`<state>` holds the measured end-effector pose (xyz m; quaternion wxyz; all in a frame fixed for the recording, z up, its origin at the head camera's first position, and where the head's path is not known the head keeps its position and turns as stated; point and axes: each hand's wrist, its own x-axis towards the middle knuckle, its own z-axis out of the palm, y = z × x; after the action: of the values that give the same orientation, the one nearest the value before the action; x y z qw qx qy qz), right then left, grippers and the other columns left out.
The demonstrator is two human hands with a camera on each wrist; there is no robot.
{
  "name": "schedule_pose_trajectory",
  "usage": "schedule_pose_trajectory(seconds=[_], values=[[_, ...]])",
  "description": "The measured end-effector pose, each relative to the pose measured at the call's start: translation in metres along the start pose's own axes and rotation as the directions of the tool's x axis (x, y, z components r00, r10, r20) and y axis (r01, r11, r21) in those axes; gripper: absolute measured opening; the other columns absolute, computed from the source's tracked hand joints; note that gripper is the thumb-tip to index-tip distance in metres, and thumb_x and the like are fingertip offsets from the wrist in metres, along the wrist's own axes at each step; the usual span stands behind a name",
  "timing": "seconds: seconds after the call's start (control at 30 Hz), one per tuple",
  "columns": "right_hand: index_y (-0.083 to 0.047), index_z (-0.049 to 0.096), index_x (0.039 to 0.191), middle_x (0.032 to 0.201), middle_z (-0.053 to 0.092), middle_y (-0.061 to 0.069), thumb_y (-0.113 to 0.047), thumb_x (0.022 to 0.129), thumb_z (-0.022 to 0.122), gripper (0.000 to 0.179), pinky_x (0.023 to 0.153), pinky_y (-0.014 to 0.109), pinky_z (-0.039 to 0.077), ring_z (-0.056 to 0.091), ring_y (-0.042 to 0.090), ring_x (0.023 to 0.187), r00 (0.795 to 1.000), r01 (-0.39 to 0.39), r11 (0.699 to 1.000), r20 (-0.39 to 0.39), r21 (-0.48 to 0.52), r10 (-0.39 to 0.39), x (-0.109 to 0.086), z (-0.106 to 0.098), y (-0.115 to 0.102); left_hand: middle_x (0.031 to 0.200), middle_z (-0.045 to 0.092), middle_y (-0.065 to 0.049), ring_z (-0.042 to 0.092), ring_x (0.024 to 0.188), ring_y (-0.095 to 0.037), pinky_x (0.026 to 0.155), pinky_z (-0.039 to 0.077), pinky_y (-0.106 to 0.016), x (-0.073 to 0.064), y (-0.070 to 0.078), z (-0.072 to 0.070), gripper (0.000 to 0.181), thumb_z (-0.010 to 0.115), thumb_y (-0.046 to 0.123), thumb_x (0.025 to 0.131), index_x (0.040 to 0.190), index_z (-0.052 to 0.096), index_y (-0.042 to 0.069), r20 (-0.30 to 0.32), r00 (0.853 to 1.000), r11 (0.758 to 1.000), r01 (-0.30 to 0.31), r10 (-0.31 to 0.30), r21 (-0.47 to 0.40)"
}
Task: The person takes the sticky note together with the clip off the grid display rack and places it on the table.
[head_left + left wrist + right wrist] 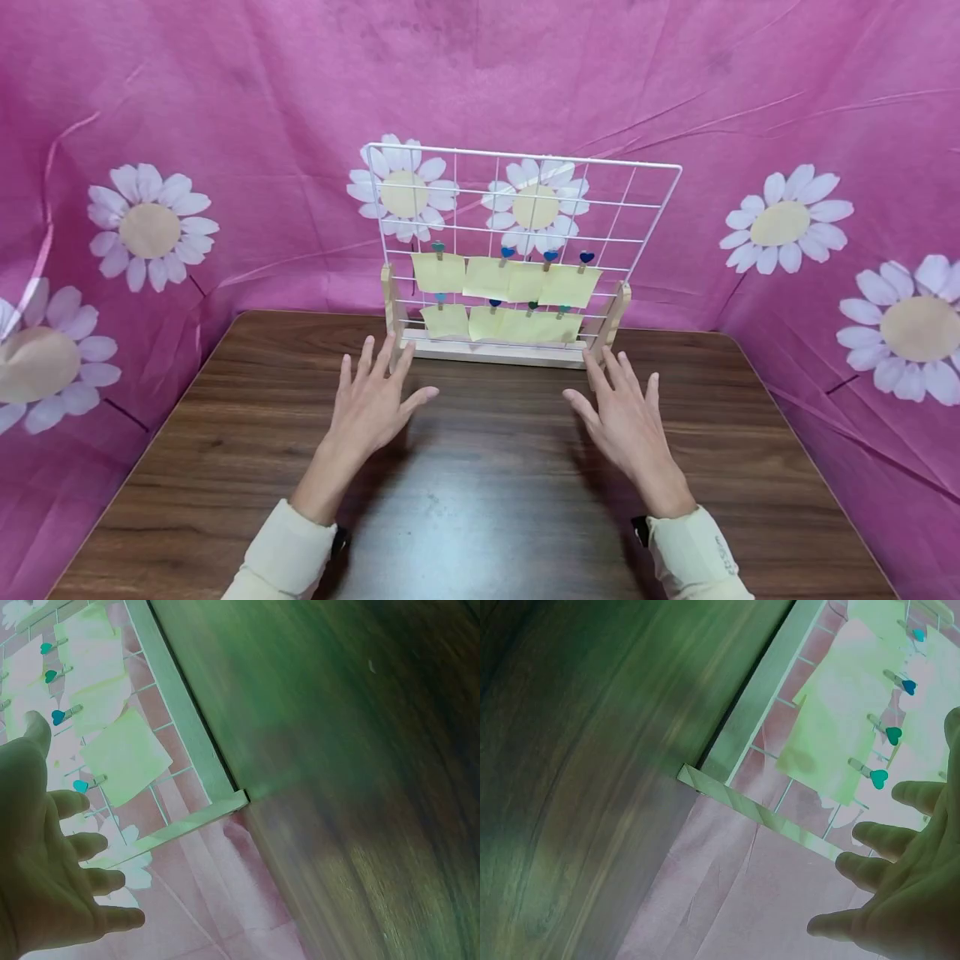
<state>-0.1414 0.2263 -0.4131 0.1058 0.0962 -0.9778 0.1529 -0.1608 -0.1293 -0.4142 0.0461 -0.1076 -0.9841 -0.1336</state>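
Observation:
A white wire grid rack (525,155) stands upright in a pale wooden base (495,353) at the back of the table. Yellow sticky notes (444,273) hang on it in two rows, held by small clothespins with heart-shaped heads (587,257) in blue and green. My left hand (367,408) is spread, palm down, in front of the base's left end. Opposite it, my right hand (624,417) spreads its fingers by the right end. Neither hand holds anything. The left wrist view shows a clip with a turquoise heart (81,786) beyond the fingers.
The dark wood-grain table (480,467) reaches back to a pink cloth (285,100) printed with large white flowers. That cloth hangs behind the rack and along both sides. Wooden uprights (617,312) flank the grid at each end.

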Motion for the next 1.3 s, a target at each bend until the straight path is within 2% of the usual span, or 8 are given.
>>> schedule_pose_trajectory(seconds=[0.33, 0.63, 0.8, 1.03, 1.17, 1.3], values=[[-0.013, 0.033, 0.159, 0.161, 0.028, 0.024, -0.057, 0.104, 0.043, 0.071, 0.115, 0.079, 0.002, 0.019, 0.044, 0.15, 1.0, -0.008, 1.0, 0.011, 0.005, 0.008, 0.001, -0.003, 0.001, 0.168, 0.013, -0.012, 0.005, 0.153, -0.04, 0.123, 0.003, -0.066, 0.0, 0.003, 0.002, 0.085, 0.041, 0.072, 0.097, 0.162, 0.026, 0.02, 0.001, 1.0, 1.0, -0.011, 0.011, 0.005], [-0.012, 0.034, 0.158, 0.16, 0.031, 0.024, -0.053, 0.105, 0.047, 0.069, 0.116, 0.074, 0.016, 0.024, 0.043, 0.149, 1.0, -0.003, 1.0, 0.002, 0.015, 0.003, 0.0, -0.004, 0.001, 0.168, 0.014, -0.014, 0.006, 0.154, -0.038, 0.123, 0.005, -0.065, 0.002, 0.006, 0.002, 0.088, 0.038, 0.076, 0.095, 0.161, 0.028, 0.02, -0.013, 1.0, 1.0, -0.009, 0.009, -0.015], [-0.01, 0.038, 0.156, 0.156, 0.037, 0.023, -0.049, 0.104, 0.051, 0.066, 0.114, 0.073, 0.024, 0.031, 0.042, 0.145, 0.999, 0.016, 0.999, -0.049, 0.028, -0.015, 0.002, -0.005, 0.002, 0.168, 0.013, -0.013, 0.008, 0.154, -0.037, 0.122, 0.012, -0.066, 0.003, 0.007, 0.004, 0.091, 0.038, 0.08, 0.092, 0.161, 0.029, 0.022, -0.045, 0.999, 1.0, -0.02, 0.019, -0.017], [-0.009, 0.043, 0.153, 0.15, 0.046, 0.022, -0.045, 0.104, 0.055, 0.062, 0.105, 0.071, 0.036, 0.045, 0.046, 0.134, 0.994, 0.029, 0.998, -0.106, 0.048, -0.024, 0.003, -0.005, 0.004, 0.169, 0.009, -0.013, 0.012, 0.153, -0.036, 0.121, 0.018, -0.066, 0.005, 0.01, 0.005, 0.095, 0.051, 0.078, 0.089, 0.162, 0.025, 0.024, -0.055, 0.998, 0.999, -0.027, 0.025, -0.04], [-0.01, 0.046, 0.151, 0.145, 0.05, 0.023, -0.044, 0.103, 0.056, 0.06, 0.095, 0.072, 0.043, 0.05, 0.05, 0.126, 0.992, 0.036, 0.998, -0.12, 0.05, -0.03, 0.006, -0.008, 0.005, 0.167, 0.018, -0.016, 0.021, 0.151, -0.037, 0.117, 0.026, -0.068, 0.007, 0.013, 0.006, 0.096, 0.061, 0.074, 0.086, 0.161, 0.031, 0.022, -0.105, 0.994, 0.997, -0.05, 0.044, -0.053], [-0.008, 0.05, 0.147, 0.14, 0.053, 0.023, -0.04, 0.102, 0.06, 0.056, 0.091, 0.072, 0.045, 0.052, 0.049, 0.122, 0.987, 0.056, 0.996, -0.155, 0.074, -0.044, 0.009, -0.009, 0.007, 0.161, 0.03, -0.019, 0.033, 0.145, -0.041, 0.109, 0.038, -0.069, 0.011, 0.016, 0.007, 0.096, 0.075, 0.065, 0.08, 0.156, 0.04, 0.018, -0.175, 0.982, 0.993, -0.088, 0.073, -0.075]])
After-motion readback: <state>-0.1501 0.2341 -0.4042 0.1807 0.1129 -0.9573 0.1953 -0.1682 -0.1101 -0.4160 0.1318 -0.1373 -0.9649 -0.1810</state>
